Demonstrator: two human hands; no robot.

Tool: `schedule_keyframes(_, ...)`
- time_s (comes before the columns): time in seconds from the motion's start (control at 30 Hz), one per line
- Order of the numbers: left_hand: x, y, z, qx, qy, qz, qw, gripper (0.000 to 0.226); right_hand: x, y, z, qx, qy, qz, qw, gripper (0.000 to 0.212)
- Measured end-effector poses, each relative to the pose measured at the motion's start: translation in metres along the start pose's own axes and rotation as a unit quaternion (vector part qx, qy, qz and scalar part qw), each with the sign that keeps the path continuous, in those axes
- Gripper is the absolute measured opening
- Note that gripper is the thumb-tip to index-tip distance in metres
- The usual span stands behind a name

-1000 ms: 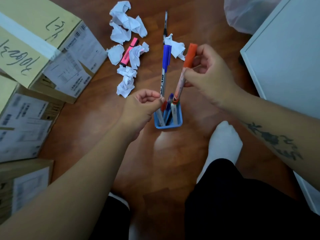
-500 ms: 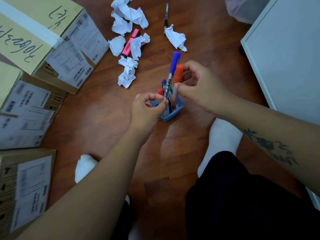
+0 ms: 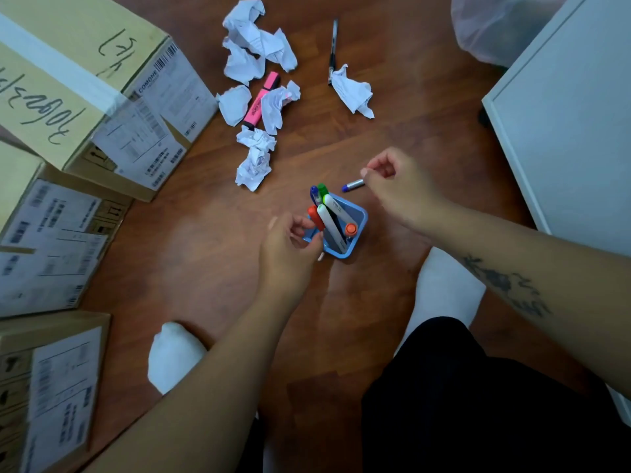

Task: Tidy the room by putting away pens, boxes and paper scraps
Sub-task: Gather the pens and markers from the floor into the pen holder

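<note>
A blue pen holder (image 3: pixel 358 220) stands on the wooden floor and holds several markers, among them an orange-capped one (image 3: pixel 350 229). My left hand (image 3: pixel 290 247) is at the holder's left rim, fingers loosely curled and apart, gripping nothing. My right hand (image 3: pixel 399 189) is just right of the holder, pinched on a blue-tipped pen (image 3: pixel 352 185) that sticks out to the left. Farther off lie a pink highlighter (image 3: pixel 263 100), a black pen (image 3: pixel 333 46) and several crumpled paper scraps (image 3: pixel 254 162).
Several cardboard boxes (image 3: pixel 85 87) are stacked along the left. A white cabinet (image 3: pixel 573 124) stands at the right, with a plastic bag (image 3: pixel 495 25) behind it. My two white-socked feet (image 3: pixel 174 353) rest on the floor near the holder.
The orange marker has gone from my right hand into the holder. My right hand has pulled away to the right. My left hand has loosened from the holder's rim.
</note>
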State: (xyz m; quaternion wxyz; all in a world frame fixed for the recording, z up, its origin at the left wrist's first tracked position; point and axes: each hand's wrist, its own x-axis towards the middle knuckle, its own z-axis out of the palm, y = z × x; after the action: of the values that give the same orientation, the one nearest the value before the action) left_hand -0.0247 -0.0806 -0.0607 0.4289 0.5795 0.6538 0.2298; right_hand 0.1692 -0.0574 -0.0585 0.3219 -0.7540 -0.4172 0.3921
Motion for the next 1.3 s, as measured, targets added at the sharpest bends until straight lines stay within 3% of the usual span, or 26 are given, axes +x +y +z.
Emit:
schedule_keyframes(0.07, -0.002, -0.001, 0.002, 0.003, 0.041, -0.018, 0.999, 0.025, 0.014, 0.014, -0.002, -0.074, 0.006, 0.012, 0.997, 0.005)
schedule_keyframes(0.3, 0.009, 0.000, 0.006, -0.078, 0.037, -0.132, 0.987, 0.008, 0.050, 0.038, -0.004, -0.373, -0.048, -0.023, 0.926, 0.040)
schedule_keyframes(0.43, 0.027, 0.003, 0.001, -0.058, 0.018, -0.111, 0.992, 0.015, 0.064, 0.038, -0.002, -0.445, -0.093, -0.084, 0.887, 0.036)
schedule_keyframes(0.6, 0.062, 0.011, -0.005, -0.087, -0.004, -0.117, 0.989, 0.008, 0.069, 0.052, -0.007, -0.518, -0.093, -0.132, 0.840, 0.024)
schedule_keyframes(0.63, 0.069, 0.014, -0.006, -0.087, -0.005, -0.112, 0.990, 0.009, 0.072, 0.053, -0.010, -0.504, -0.105, -0.120, 0.849, 0.025)
schedule_keyframes(0.73, 0.089, 0.022, -0.008, -0.065, -0.013, -0.089, 0.994, 0.012, 0.074, 0.033, -0.034, -0.341, -0.133, -0.057, 0.929, 0.016)
schedule_keyframes(0.8, 0.101, 0.029, -0.008, -0.054, -0.025, -0.069, 0.996, 0.008, 0.071, 0.010, -0.057, -0.264, -0.125, -0.049, 0.955, 0.014)
schedule_keyframes(0.9, 0.114, 0.037, -0.007, -0.051, -0.033, -0.059, 0.996, 0.006, 0.057, -0.034, -0.087, -0.245, -0.165, -0.099, 0.950, 0.020)
schedule_keyframes(0.97, 0.119, 0.040, -0.006, -0.044, -0.041, -0.055, 0.997, 0.005, 0.051, -0.056, -0.091, -0.281, -0.197, -0.121, 0.931, 0.027)
schedule_keyframes(1.13, 0.127, 0.046, -0.004, 0.000, -0.061, -0.051, 0.997, 0.012, 0.060, -0.073, -0.063, -0.397, -0.189, -0.174, 0.881, 0.031)
schedule_keyframes(1.2, 0.131, 0.050, -0.006, 0.001, -0.070, -0.035, 0.997, 0.015, 0.067, -0.079, -0.053, -0.365, -0.187, -0.173, 0.895, 0.034)
schedule_keyframes(1.3, 0.144, 0.056, -0.014, 0.004, -0.066, -0.011, 0.998, 0.019, 0.081, -0.088, -0.050, -0.254, -0.154, -0.145, 0.944, 0.031)
